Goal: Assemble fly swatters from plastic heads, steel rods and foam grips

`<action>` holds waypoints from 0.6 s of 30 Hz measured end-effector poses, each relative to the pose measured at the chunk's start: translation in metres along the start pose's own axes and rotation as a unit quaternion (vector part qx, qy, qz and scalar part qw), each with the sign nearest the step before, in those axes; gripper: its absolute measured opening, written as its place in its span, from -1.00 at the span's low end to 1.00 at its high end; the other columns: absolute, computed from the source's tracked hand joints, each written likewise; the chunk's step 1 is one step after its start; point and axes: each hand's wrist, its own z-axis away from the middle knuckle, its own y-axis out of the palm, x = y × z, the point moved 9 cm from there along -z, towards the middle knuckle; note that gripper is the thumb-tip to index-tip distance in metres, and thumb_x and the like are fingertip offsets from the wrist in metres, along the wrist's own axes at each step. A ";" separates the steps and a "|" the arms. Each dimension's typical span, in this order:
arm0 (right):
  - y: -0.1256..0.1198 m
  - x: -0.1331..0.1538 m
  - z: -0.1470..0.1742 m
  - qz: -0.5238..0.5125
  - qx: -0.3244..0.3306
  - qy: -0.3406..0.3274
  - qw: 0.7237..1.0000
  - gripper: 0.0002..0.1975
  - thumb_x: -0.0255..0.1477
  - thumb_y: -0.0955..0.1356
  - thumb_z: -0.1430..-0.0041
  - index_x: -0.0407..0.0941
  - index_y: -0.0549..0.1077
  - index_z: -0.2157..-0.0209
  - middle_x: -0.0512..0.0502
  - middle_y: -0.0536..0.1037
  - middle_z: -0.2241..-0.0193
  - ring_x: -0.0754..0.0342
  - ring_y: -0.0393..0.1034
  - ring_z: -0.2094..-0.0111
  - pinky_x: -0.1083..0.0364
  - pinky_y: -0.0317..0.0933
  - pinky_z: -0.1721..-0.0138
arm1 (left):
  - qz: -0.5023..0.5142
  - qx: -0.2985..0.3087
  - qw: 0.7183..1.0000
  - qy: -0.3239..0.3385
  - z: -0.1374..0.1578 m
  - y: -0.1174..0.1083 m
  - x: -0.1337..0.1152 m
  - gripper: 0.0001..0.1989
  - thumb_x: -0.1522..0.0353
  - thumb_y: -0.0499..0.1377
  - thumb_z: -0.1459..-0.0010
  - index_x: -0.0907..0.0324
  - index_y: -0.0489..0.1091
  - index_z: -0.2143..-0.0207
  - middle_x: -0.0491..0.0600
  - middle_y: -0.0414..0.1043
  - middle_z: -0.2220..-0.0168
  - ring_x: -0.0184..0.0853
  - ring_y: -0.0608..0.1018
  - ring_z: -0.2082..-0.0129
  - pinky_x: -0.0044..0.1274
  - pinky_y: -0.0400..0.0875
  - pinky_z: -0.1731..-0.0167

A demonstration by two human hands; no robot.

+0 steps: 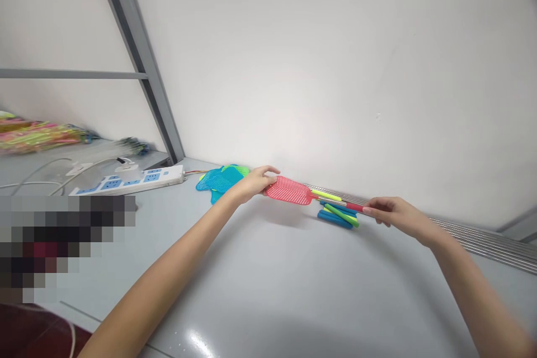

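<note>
A red fly swatter (289,190) with a meshed head is held level just over the table between both hands. My left hand (257,182) pinches the far left edge of its head. The end of its red handle (354,207) is gripped in the fingers of my right hand (388,213). Behind my left hand lies a pile of blue swatter heads (220,180), with a green one (240,169) partly showing. Below the red swatter's shaft sit several loose blue, green and yellow handle tubes (338,217).
Long thin metal rods (482,241) lie along the wall at the back of the grey table (268,285). A white power strip (138,180) with cables is at the left. Beyond the metal frame (145,61), colourful bundles (46,135) rest on another surface. A pixelated patch covers the lower left.
</note>
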 end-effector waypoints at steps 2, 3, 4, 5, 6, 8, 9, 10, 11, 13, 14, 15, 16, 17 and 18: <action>0.005 -0.004 -0.002 -0.008 0.017 0.013 1.000 -0.60 -0.06 0.19 0.11 -0.11 0.40 0.52 -0.01 0.26 0.66 0.16 0.09 0.60 0.16 -0.02 0.58 | 0.001 0.009 1.000 -0.011 -0.005 -0.002 0.008 -0.81 0.36 0.07 0.10 0.25 0.32 0.37 -0.09 0.29 0.58 -0.53 0.28 0.68 -0.60 0.19 0.64; 0.007 -0.006 -0.002 -0.008 0.019 0.018 1.000 -0.58 -0.05 0.18 0.10 -0.12 0.38 0.56 0.00 0.24 0.68 0.17 0.06 0.62 0.16 -0.04 0.60 | 0.001 0.013 1.000 -0.014 -0.006 -0.002 0.010 -0.83 0.36 0.06 0.10 0.26 0.32 0.43 -0.06 0.32 0.56 -0.53 0.29 0.68 -0.60 0.20 0.64; 0.008 -0.006 -0.003 -0.007 0.016 0.018 1.000 -0.57 -0.05 0.17 0.09 -0.13 0.37 0.58 0.00 0.22 0.69 0.17 0.04 0.63 0.17 -0.05 0.61 | 0.001 0.017 1.000 -0.017 -0.007 -0.003 0.012 -0.84 0.35 0.06 0.10 0.27 0.32 0.46 -0.02 0.35 0.52 -0.52 0.32 0.67 -0.60 0.21 0.62; 0.008 -0.005 -0.003 -0.005 0.010 0.014 1.000 -0.56 -0.04 0.16 0.09 -0.13 0.36 0.59 0.00 0.21 0.69 0.18 0.03 0.63 0.17 -0.07 0.62 | 0.000 0.021 1.000 -0.019 -0.007 -0.003 0.012 -0.83 0.33 0.06 0.10 0.28 0.32 0.48 0.01 0.38 0.49 -0.50 0.35 0.64 -0.60 0.23 0.60; 0.008 -0.004 -0.004 -0.003 0.003 0.008 1.000 -0.57 -0.04 0.15 0.09 -0.12 0.36 0.58 0.01 0.21 0.68 0.18 0.01 0.63 0.17 -0.07 0.63 | -0.002 0.025 0.999 -0.020 -0.007 -0.003 0.013 -0.81 0.31 0.05 0.09 0.28 0.31 0.47 0.04 0.39 0.45 -0.47 0.39 0.60 -0.59 0.25 0.57; 0.012 -0.002 -0.006 -0.002 -0.007 -0.005 1.000 -0.58 -0.05 0.15 0.08 -0.12 0.36 0.54 0.02 0.20 0.65 0.17 0.01 0.61 0.18 -0.07 0.62 | -0.011 0.032 0.999 -0.022 -0.006 -0.002 0.012 -0.77 0.28 0.06 0.09 0.28 0.32 0.44 0.07 0.41 0.40 -0.42 0.43 0.53 -0.57 0.27 0.53; 0.014 -0.001 -0.008 -0.002 -0.011 -0.011 1.000 -0.58 -0.05 0.15 0.08 -0.11 0.37 0.52 0.02 0.20 0.65 0.17 0.01 0.60 0.18 -0.07 0.61 | -0.017 0.033 0.999 -0.020 -0.005 -0.002 0.011 -0.76 0.26 0.06 0.10 0.27 0.32 0.43 0.07 0.42 0.39 -0.40 0.44 0.51 -0.57 0.28 0.51; 0.017 -0.001 -0.010 -0.004 -0.013 -0.015 1.000 -0.58 -0.06 0.15 0.07 -0.11 0.37 0.51 0.02 0.21 0.64 0.17 0.02 0.59 0.18 -0.05 0.60 | -0.025 0.032 0.999 -0.018 -0.004 -0.002 0.011 -0.75 0.25 0.07 0.11 0.27 0.32 0.43 0.07 0.42 0.37 -0.39 0.45 0.50 -0.57 0.28 0.51; 0.020 -0.001 -0.012 -0.007 -0.015 -0.020 1.000 -0.59 -0.07 0.15 0.06 -0.11 0.37 0.49 0.02 0.21 0.64 0.17 0.03 0.58 0.18 -0.04 0.59 | -0.034 0.027 0.999 -0.014 -0.004 -0.003 0.011 -0.74 0.24 0.08 0.12 0.26 0.32 0.43 0.07 0.43 0.36 -0.38 0.45 0.49 -0.56 0.28 0.50; 0.026 0.000 -0.015 -0.012 -0.022 -0.032 0.999 -0.60 -0.08 0.15 0.06 -0.11 0.38 0.47 0.01 0.25 0.61 0.16 0.06 0.57 0.17 -0.01 0.56 | -0.054 0.010 0.998 -0.009 -0.004 -0.006 0.011 -0.73 0.22 0.09 0.14 0.25 0.33 0.46 0.06 0.43 0.37 -0.36 0.45 0.49 -0.55 0.27 0.51; 0.029 0.002 -0.017 -0.015 -0.028 -0.038 0.999 -0.60 -0.09 0.16 0.05 -0.11 0.39 0.46 0.01 0.27 0.60 0.15 0.08 0.55 0.16 0.00 0.55 | -0.065 -0.001 0.998 -0.008 -0.005 -0.009 0.012 -0.73 0.21 0.09 0.15 0.25 0.33 0.47 0.06 0.44 0.39 -0.35 0.46 0.50 -0.55 0.27 0.52; 0.031 0.004 -0.018 -0.021 -0.032 -0.044 0.998 -0.60 -0.09 0.16 0.05 -0.11 0.39 0.45 -0.01 0.29 0.58 0.14 0.10 0.54 0.16 0.01 0.54 | -0.074 -0.013 0.997 -0.007 -0.006 -0.012 0.014 -0.73 0.20 0.09 0.15 0.25 0.32 0.49 0.06 0.44 0.41 -0.34 0.46 0.51 -0.54 0.26 0.54; 0.033 0.006 -0.018 -0.031 -0.035 -0.050 0.998 -0.60 -0.10 0.17 0.05 -0.11 0.39 0.42 -0.02 0.31 0.56 0.13 0.12 0.53 0.15 0.03 0.52 | -0.082 -0.025 0.996 -0.006 -0.007 -0.015 0.015 -0.73 0.20 0.09 0.16 0.25 0.31 0.50 0.06 0.44 0.44 -0.33 0.46 0.53 -0.54 0.25 0.56; 0.035 0.007 -0.018 -0.043 -0.037 -0.054 0.997 -0.60 -0.10 0.17 0.05 -0.11 0.39 0.38 -0.03 0.32 0.54 0.12 0.14 0.51 0.15 0.05 0.51 | -0.088 -0.036 0.995 -0.004 -0.008 -0.019 0.015 -0.74 0.20 0.10 0.16 0.24 0.30 0.50 0.05 0.44 0.46 -0.33 0.46 0.53 -0.54 0.25 0.57; 0.036 0.009 -0.019 -0.057 -0.038 -0.057 0.996 -0.60 -0.11 0.17 0.05 -0.11 0.38 0.34 -0.03 0.34 0.52 0.11 0.15 0.50 0.14 0.06 0.49 | -0.092 -0.047 0.995 0.000 -0.008 -0.023 0.014 -0.75 0.21 0.10 0.16 0.23 0.28 0.50 0.05 0.44 0.47 -0.33 0.46 0.53 -0.55 0.24 0.58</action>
